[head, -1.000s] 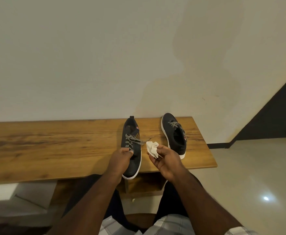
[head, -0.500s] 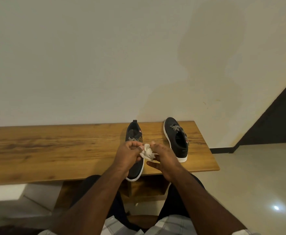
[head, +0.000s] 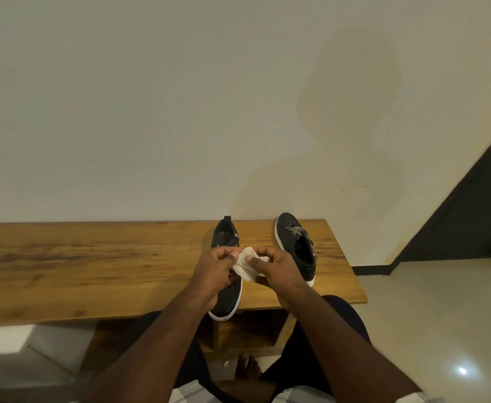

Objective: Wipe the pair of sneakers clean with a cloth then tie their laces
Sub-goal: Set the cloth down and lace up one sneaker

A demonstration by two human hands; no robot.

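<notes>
Wooden bench (head: 93,266) by wall | both our hands, left hand (head: 213,267) and right hand (head: 273,269), pinch white cloth (head: 245,264) | left sneaker (head: 226,237) under them, right sneaker (head: 299,242) beyond right hand | wiping seemingly unfinished, laces (head: 299,232) look untied

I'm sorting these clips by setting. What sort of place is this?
Probably a room in a home, perhaps an entryway: a low wooden bench against a plain wall, a glossy tiled floor, and sneakers set out on the bench.
</notes>
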